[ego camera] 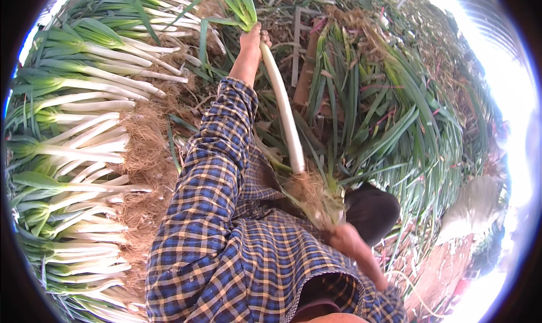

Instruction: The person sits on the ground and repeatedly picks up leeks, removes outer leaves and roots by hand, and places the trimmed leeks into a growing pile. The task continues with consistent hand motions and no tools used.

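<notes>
My left hand (253,37) grips a long leek (283,98) just below its green leaves. Its white shank slants down to the right, ending in a tuft of brown roots (307,185). Low and close to my body, my right hand (345,239) is blurred. Its fingers are closed on stripped outer leaves (329,211) that hang beside the roots. Whether those leaves are still joined to the leek cannot be seen. On my left lie rows of leeks with bare white shanks (84,153), leaves outward and roots towards me.
A large heap of leeks with long green leaves (402,111) spreads on the right. Leaf scraps (271,1) litter the far ground near a thin upright strip (296,48). My dark-clad knee (372,213) is beside my right hand. A pale sheet (470,204) lies farther right.
</notes>
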`<state>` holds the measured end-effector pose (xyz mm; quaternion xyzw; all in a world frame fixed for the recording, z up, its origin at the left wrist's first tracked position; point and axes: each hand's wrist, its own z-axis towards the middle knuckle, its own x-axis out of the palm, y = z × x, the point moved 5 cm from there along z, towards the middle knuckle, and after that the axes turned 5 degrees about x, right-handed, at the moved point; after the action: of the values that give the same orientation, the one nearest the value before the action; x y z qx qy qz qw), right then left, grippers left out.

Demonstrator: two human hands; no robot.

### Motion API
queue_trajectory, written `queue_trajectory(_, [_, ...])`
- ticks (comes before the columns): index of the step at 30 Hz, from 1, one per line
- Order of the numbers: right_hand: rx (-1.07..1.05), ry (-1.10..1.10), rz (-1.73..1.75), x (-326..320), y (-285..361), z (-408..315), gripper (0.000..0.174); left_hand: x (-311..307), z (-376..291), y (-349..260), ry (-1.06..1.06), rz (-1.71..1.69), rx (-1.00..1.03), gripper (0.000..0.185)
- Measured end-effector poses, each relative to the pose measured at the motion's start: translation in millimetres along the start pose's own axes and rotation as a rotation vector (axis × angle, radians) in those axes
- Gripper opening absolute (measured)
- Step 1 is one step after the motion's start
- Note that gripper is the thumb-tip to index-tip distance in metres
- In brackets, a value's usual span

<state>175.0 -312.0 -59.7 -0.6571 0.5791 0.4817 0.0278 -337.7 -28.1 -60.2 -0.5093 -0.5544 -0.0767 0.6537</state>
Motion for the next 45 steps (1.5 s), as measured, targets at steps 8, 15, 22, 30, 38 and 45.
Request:
queue_trajectory(8, [0.331, -0.67, 0.576, -49.0, -53.6, 11.7, 0.033, 8.3, -32.6, -17.7, 0.271, -0.252, -0.286, 0.038])
queue_trajectory(15, [-0.239, -0.869, -0.099, -29.2, 80.8, 35.1, 0.082, 19.0, -121.4, -12.9, 0.56, -0.546, -0.406, 0.021])
queue_trajectory(22, [-0.165, 0.018, 0.955, 98.4, 130.6, 28.0, 0.032, 22.1, -183.1, -16.1, 0.293, -0.037, -0.164, 0.024])
queue_trajectory(30, [-0.294, -0.576, 0.406, 72.8, 96.0, 46.7, 0.029, 24.8, -215.4, -14.2, 0.346, 0.233, 0.057, 0.035])
queue_trajectory(38, [-0.202, -0.647, 0.038, 46.8, 81.1, 76.4, 0.038, 47.4, -177.9, -13.6, 0.475, 0.135, -0.17, 0.076])
queue_trajectory(45, [-0.174, -0.639, -0.039, 49.1, 83.1, 71.7, 0.039, 45.5, -188.4, -4.2, 0.423, 0.168, -0.219, 0.065])
